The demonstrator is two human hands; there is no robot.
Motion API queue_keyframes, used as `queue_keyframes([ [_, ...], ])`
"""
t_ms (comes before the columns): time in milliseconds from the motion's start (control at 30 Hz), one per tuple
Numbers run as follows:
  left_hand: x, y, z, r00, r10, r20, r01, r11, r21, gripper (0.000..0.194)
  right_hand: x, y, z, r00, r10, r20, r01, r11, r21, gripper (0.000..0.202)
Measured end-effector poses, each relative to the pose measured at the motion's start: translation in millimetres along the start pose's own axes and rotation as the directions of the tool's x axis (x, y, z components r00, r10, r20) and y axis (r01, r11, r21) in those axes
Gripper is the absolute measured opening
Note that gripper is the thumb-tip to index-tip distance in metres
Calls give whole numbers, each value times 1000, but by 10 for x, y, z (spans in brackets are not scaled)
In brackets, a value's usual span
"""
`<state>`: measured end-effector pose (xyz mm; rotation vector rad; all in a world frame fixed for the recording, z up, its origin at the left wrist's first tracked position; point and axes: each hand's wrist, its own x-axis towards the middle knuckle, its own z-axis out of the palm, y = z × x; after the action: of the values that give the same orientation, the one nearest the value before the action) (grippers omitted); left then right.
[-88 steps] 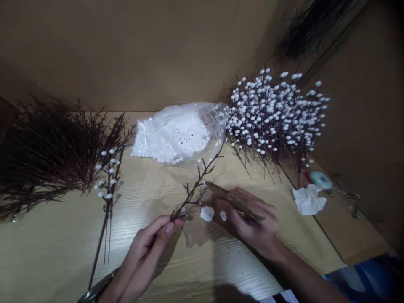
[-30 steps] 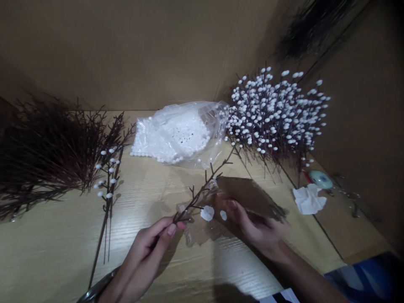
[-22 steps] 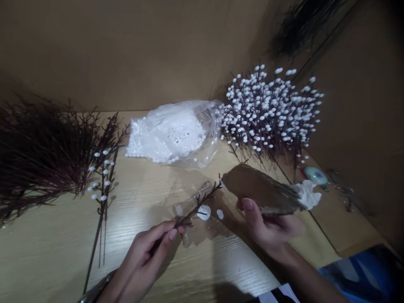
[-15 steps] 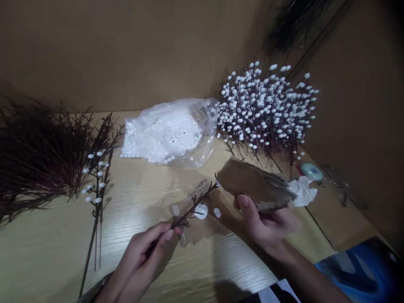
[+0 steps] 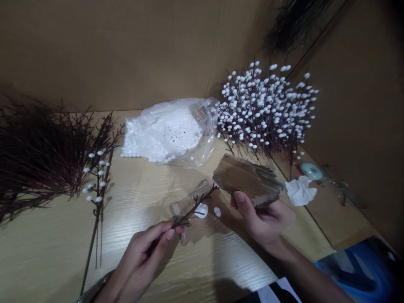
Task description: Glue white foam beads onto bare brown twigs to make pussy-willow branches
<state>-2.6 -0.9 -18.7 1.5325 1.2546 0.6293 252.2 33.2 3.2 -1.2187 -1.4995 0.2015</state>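
Note:
Pinched in my left hand is a dark branched twig, its tip pointing up and right. My right hand grips a torn piece of brown cardboard, thumb on its near face. The twig's tip meets or nearly meets the cardboard's left edge. Below them lies a brown scrap with a round white patch and a smaller white spot. Behind is a clear plastic bag of small white balls.
Bare dark twigs are heaped at the left, beside a white-tipped stem. A bunch of white-tipped twigs lies at the back right. Crumpled white paper, a pale green object and a blue item are at the right.
My right hand has moved the cardboard slightly left and tilted it, uncovering more of the crumpled paper. My left hand and the twig have hardly moved.

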Motion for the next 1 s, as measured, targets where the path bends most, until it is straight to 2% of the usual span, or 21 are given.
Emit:
queue_keyframes([
  [433,-5,-23,8,999,-21,30,19,999,43,33,9,-10,-10,998,-44,54,46,999,-24,18],
  [633,-10,64,-8,997,-14,70,12,999,31,33,-3,9,-23,995,-15,96,19,999,-46,23],
  [1000,3,41,2,999,-32,27,32,999,10,33,7,-10,-14,999,4,36,-2,998,-63,25],
])
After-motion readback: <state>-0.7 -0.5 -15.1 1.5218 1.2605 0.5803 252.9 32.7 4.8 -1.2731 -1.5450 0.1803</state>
